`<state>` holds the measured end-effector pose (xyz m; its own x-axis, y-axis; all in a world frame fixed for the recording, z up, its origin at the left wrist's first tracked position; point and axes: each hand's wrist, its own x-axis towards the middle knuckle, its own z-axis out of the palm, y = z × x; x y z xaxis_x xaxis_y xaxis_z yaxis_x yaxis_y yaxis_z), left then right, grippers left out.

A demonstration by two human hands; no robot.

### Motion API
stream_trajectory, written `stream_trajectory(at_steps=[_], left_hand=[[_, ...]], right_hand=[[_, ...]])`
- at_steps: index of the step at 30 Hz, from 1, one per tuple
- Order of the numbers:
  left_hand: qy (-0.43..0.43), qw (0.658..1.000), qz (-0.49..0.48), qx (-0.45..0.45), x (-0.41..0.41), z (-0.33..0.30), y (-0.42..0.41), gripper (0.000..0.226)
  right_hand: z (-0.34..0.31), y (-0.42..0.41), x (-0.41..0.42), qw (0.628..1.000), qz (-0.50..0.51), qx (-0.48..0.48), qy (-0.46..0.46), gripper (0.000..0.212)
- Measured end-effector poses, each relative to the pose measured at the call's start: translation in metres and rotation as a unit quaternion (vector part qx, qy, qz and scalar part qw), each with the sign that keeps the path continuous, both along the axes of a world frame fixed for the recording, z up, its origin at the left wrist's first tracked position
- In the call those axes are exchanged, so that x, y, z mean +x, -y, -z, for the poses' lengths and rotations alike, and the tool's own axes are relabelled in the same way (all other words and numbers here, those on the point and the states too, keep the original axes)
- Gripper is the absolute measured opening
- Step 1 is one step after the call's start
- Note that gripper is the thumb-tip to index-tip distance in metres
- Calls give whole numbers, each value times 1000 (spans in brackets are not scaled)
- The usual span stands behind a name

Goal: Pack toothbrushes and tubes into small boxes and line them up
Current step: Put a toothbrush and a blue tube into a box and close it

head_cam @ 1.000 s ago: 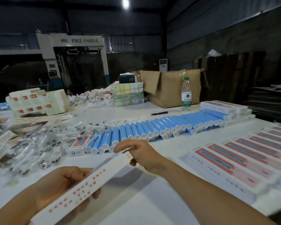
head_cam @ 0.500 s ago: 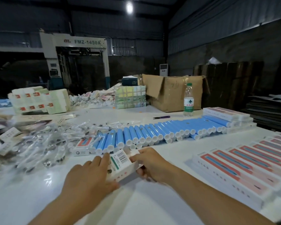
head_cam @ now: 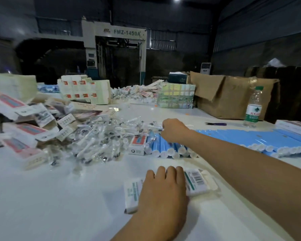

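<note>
Both hands were working the box's end together half a second ago; now the right hand (head_cam: pixel 175 130) has left it and reached away to the far end of the row of blue tubes (head_cam: pixel 165 145), while the left hand (head_cam: pixel 161 188) has laid the small box (head_cam: pixel 196 181) flat on the white table (head_cam: pixel 59 197).

Taking the small box as the landmark: far to its left and beyond it lies a heap of flat printed cartons (head_cam: pixel 23 131), then, nearer the middle, a loose pile of wrapped toothbrushes (head_cam: pixel 101 138). Straight beyond the box is a red-and-white packed box (head_cam: pixel 137 143) standing just beside the first blue tube, and the tube row runs from there off to the right. A water bottle (head_cam: pixel 253 108) stands well beyond and to the right.

The left hand presses down on the box with fingers laid nearly straight across its top, covering its middle; the box's long axis runs left to right, its barcoded end sticking out to the right of the fingers. The right hand's fingers are curled down at the tubes' far ends, beside the edge of the toothbrush pile; whether they already pinch something I cannot tell. The tubes lie with their long axes pointing toward the person, white caps nearest, directly under that hand, so the right hand is much the nearer one for lifting a tube and bringing it back to the box's exposed end.
</note>
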<state>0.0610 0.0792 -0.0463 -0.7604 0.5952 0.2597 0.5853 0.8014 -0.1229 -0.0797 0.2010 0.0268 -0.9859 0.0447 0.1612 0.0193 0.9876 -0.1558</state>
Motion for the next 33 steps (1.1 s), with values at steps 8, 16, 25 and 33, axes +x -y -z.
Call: stream_trajectory(at_steps=[8,16,25,33], left_hand=[[6,1000,-1,-8,-11,1,10,55],[-23,999,-7,31,-13,0,21,63],[-36,996,-52,65,-12,-1,18,66],[-47,995,-62,62,-1,0,7,67]], right_hand=[[21,22,-53,990,50,123,57,18],[-23,-31,20,931,49,-353,-84,80],[43,-86,140,720,88,-640,-254,72],[65,-56,154,759,77,-616,-197,24]])
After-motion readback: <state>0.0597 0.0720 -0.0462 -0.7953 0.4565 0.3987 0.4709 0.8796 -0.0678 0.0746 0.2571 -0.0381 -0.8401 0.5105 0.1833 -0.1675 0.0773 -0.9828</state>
